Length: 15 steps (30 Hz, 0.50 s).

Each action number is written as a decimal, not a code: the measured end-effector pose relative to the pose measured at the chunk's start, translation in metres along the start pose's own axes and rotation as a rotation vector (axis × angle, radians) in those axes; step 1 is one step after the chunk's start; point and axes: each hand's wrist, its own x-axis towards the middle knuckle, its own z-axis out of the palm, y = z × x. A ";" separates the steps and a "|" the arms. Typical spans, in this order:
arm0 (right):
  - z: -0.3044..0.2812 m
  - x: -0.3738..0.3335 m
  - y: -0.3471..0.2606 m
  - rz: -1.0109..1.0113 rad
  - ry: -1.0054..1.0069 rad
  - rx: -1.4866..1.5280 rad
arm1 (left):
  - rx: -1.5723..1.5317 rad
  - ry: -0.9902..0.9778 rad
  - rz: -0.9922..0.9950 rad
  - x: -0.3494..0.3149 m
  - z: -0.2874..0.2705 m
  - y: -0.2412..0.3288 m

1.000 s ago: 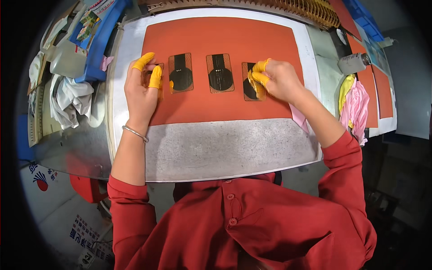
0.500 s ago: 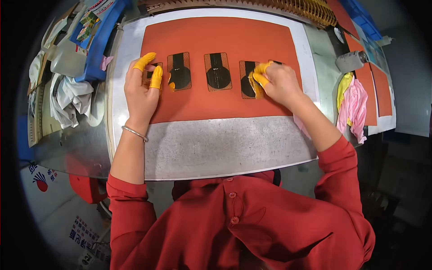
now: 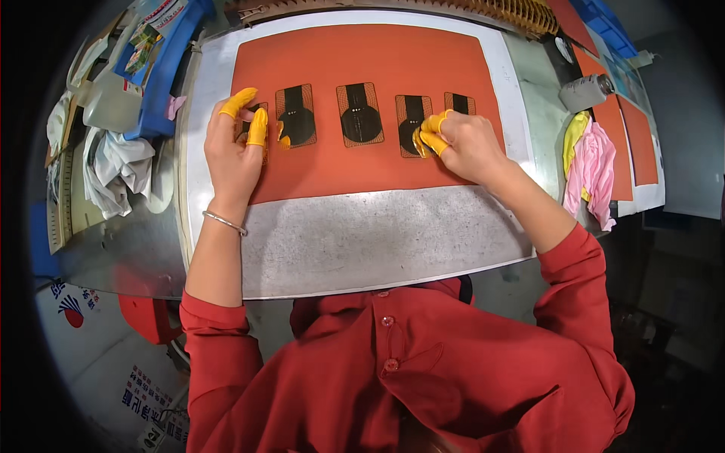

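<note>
Several flat rectangular pieces with a black keyhole-shaped area and a patterned border lie in a row on an orange mat. My left hand (image 3: 232,155), with yellow finger cots on thumb and forefinger, has its fingers apart over the leftmost piece (image 3: 261,112), which it partly hides. A small amber bit (image 3: 283,136) sits at the left edge of the second piece (image 3: 297,117). The middle piece (image 3: 361,113) lies untouched. My right hand (image 3: 464,143), also in yellow finger cots, pinches a thin amber strip (image 3: 418,143) over the fourth piece (image 3: 411,113). Behind that hand, the rightmost piece (image 3: 459,103) is partly covered.
The orange mat (image 3: 362,57) lies on a white sheet on a metal-topped table (image 3: 377,234). Left are a blue bin (image 3: 160,98), a whitish jug (image 3: 113,102) and a white cloth (image 3: 121,166). Right are a grey bottle (image 3: 587,93) and pink and yellow cloths (image 3: 590,166).
The whole view has shifted slightly. My right fingers have come a little nearer to me over the fourth piece, and more of the rightmost piece shows. My left hand stays at the leftmost piece.
</note>
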 end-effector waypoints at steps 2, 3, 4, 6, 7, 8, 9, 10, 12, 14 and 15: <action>-0.001 0.002 -0.002 -0.030 -0.023 -0.008 | -0.029 0.000 -0.045 0.002 -0.001 0.002; -0.001 -0.003 -0.003 -0.050 -0.036 -0.002 | -0.050 0.003 -0.072 0.000 -0.002 -0.001; -0.001 -0.007 -0.002 -0.070 -0.054 0.000 | -0.047 0.008 -0.047 0.001 -0.001 -0.001; -0.001 -0.006 0.001 -0.053 -0.024 -0.010 | -0.040 0.018 0.002 0.003 0.000 -0.002; 0.000 0.000 0.005 -0.046 -0.008 -0.028 | 0.008 0.035 0.067 0.006 -0.001 -0.001; 0.000 0.003 0.006 -0.038 0.009 -0.047 | -0.002 0.043 0.059 0.005 0.000 0.000; -0.002 0.001 0.002 -0.018 0.002 -0.007 | -0.012 0.051 0.052 0.002 0.002 0.001; -0.001 -0.002 -0.001 -0.032 -0.016 0.005 | -0.019 0.061 0.047 0.002 0.002 0.001; -0.001 -0.006 -0.001 -0.060 -0.053 0.029 | 0.007 0.055 0.035 0.004 -0.001 0.001; -0.002 -0.002 0.005 -0.078 -0.044 -0.028 | -0.024 -0.003 -0.028 0.001 -0.001 0.003; -0.004 0.002 0.006 -0.072 -0.046 -0.049 | -0.047 -0.031 -0.048 0.001 -0.001 -0.001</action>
